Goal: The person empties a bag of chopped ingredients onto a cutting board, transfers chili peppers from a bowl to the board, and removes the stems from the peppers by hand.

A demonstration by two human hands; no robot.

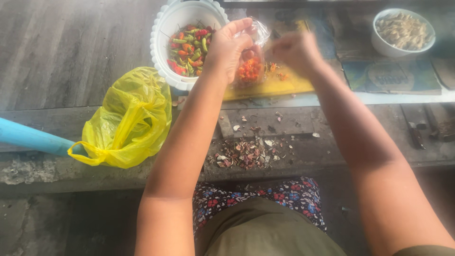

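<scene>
Clearly left fingers pinch the clear bag of chopped chillies; right hand blurred, grip untellable

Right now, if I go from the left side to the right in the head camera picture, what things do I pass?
Blue pipe → yellow plastic bag → white bowl of chillies → left hand holding a clear bag → right hand → white bowl of pale pieces.

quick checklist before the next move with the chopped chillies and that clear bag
1. Left hand has a grip on the clear bag: ok.
2. Chopped chillies sit inside the bag: ok.
3. Right hand position: cannot tell, blurred.
4. More bits lie on the yellow board: ok.
5. White bowl of whole chillies upright beside the bag: ok.
6. Bag mouth open: cannot tell.
</scene>
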